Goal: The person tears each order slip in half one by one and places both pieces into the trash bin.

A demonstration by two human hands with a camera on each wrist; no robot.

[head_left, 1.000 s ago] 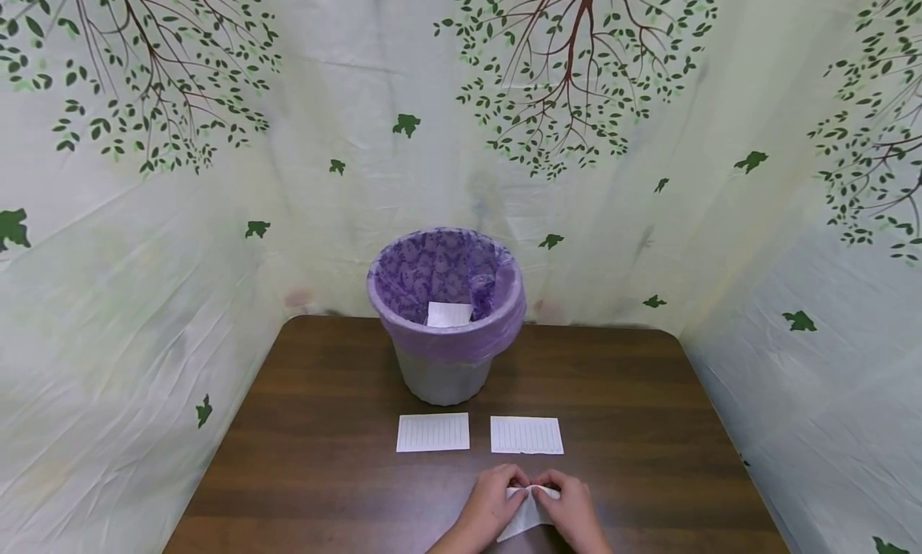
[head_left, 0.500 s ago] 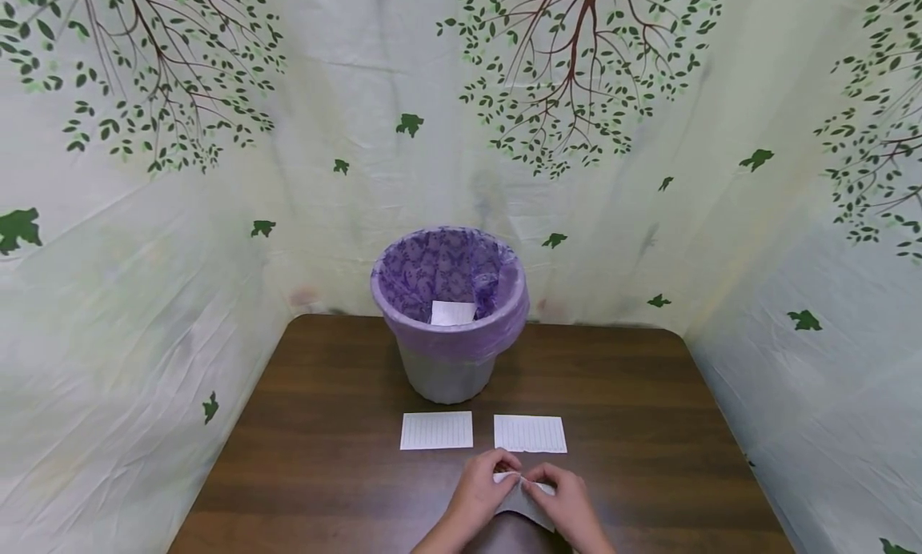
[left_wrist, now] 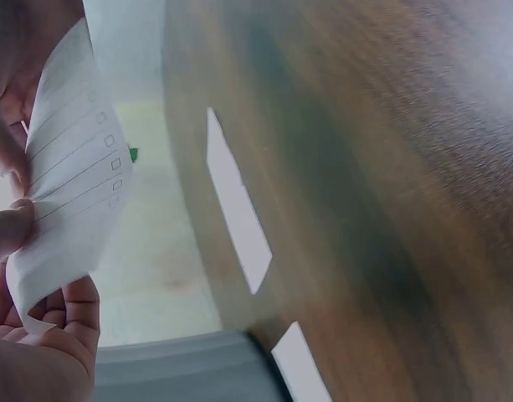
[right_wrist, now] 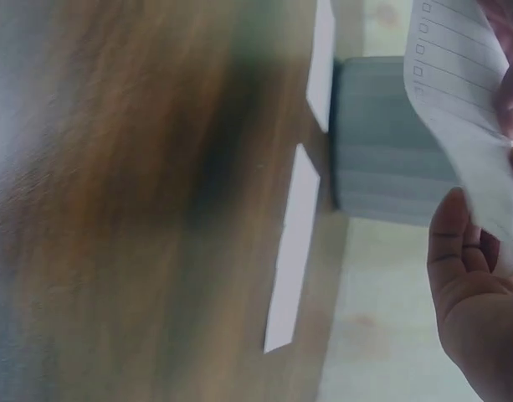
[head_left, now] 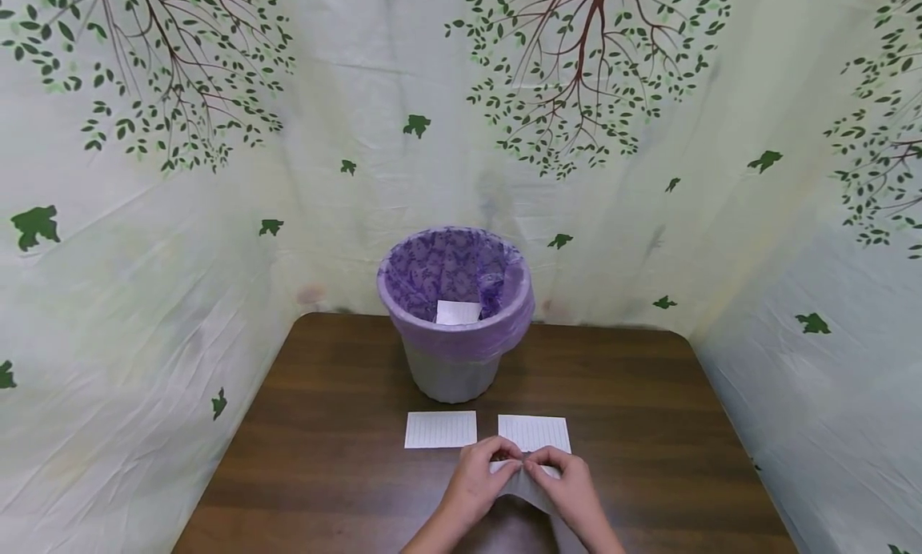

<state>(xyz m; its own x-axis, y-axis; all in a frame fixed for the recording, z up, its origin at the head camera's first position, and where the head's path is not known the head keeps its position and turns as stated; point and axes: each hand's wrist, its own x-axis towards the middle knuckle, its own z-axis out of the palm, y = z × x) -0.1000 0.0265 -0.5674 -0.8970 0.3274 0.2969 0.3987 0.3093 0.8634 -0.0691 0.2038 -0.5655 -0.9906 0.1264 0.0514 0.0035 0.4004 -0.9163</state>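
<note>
Together, the left hand (head_left: 471, 475) and right hand (head_left: 571, 486) pinch a paper (head_left: 524, 485) in their grip, on the near side of the bin (head_left: 452, 374); wrist views show its printed boxes (left_wrist: 110, 141), while only the head view shows a card (head_left: 458, 313) inside the bin.

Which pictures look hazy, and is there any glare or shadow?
Head view: fairly sharp, rulings visible on the left card; left wrist view: hazy, glare on the table at upper right, though printing on the held paper shows; right wrist view: also hazy, pale glare at the left edge, soft dark band across the table, perhaps shadow.
</note>
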